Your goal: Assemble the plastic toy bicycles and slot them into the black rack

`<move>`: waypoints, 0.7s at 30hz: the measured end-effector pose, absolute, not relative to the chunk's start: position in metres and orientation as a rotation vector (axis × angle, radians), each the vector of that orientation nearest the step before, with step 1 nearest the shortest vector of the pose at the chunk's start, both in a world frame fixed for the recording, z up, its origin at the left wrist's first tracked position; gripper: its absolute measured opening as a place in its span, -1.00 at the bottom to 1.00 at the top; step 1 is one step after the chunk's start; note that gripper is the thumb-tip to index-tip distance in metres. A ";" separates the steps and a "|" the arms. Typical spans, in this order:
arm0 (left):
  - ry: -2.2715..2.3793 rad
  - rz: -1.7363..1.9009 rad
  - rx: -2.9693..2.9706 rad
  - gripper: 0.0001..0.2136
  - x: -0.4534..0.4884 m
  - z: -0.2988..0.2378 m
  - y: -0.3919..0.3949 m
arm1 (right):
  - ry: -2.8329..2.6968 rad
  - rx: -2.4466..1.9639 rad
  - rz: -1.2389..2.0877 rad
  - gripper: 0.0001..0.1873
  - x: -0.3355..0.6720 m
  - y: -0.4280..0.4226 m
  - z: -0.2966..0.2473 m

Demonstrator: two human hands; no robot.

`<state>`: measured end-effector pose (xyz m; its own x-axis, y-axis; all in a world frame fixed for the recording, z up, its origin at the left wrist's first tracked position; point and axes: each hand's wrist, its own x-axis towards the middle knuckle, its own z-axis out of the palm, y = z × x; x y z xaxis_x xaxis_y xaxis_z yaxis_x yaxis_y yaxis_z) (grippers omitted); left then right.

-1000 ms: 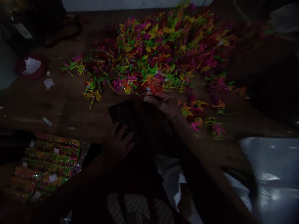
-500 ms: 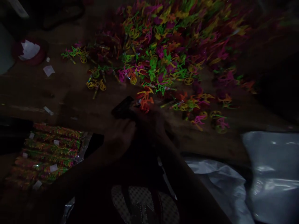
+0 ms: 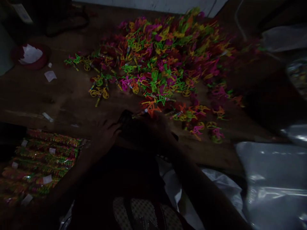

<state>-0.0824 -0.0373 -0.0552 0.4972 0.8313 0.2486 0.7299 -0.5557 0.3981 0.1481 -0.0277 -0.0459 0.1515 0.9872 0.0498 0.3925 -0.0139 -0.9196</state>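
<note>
The scene is very dim. A big heap of small neon plastic toy bicycles covers the brown wooden table. My right hand is at the near edge of the heap, closed on an orange toy bicycle. It holds the bicycle at the far end of a black flat object. My left hand lies just left of that object, fingers stretched out and touching its edge. What the black object is cannot be made out.
Packed strips of toys in clear wrap lie at the near left. Shiny plastic bags fill the near right. A red lid with white paper and paper scraps sit at the far left. Patterned fabric is below.
My right hand drew back from the heap with an orange bicycle and brought it to the black object. My left hand slid from under the object to its left edge.
</note>
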 end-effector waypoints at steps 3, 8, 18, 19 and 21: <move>1.433 0.596 2.397 -0.78 -0.082 -0.055 -0.041 | -1.423 -1.546 0.748 -0.60 0.139 -0.042 -0.035; 1.551 0.519 2.298 -0.75 -0.071 -0.050 -0.039 | -1.354 -1.670 0.614 -0.75 0.106 -0.069 -0.043; 1.614 0.518 2.229 -0.74 -0.064 -0.051 -0.038 | -1.530 -1.528 0.584 -0.76 0.086 -0.059 -0.059; 1.618 0.529 2.233 -0.73 -0.064 -0.052 -0.039 | -1.534 -1.536 0.577 -0.77 0.086 -0.057 -0.059; 1.616 0.562 2.243 -0.72 -0.065 -0.054 -0.040 | -1.556 -1.536 0.557 -0.78 0.088 -0.054 -0.060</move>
